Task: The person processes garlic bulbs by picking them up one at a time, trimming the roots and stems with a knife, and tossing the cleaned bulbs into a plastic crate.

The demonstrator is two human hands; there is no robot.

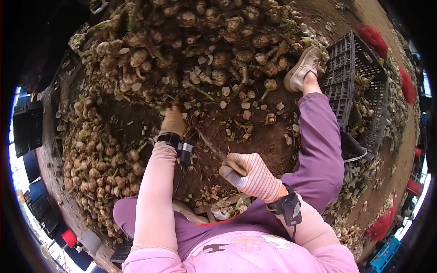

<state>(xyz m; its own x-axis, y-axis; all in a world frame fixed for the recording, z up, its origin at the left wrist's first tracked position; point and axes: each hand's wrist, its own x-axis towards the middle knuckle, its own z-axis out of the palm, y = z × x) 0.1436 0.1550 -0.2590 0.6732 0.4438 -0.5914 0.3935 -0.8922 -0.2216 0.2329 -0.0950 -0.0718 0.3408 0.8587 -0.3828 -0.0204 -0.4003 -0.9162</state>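
My right hand [252,176], in a striped work glove, is closed around the handle of a knife. The worn blade of the knife [213,146] points up and left over the soil. My left hand [174,123], gloved too, reaches forward to the near edge of a big heap of garlic bulbs [218,77]. Its fingers point away from me and are mostly hidden, so I cannot tell whether they grip anything. Cut stem pieces and papery skins [234,129] lie on the ground between the hands and the heap.
More garlic [102,159] is piled at my left. A black plastic crate [341,77] stands beyond my right leg, with garlic bulbs and stalks next to it. Red net sacks [374,40] lie farther right. At the far left are dark crates [28,127].
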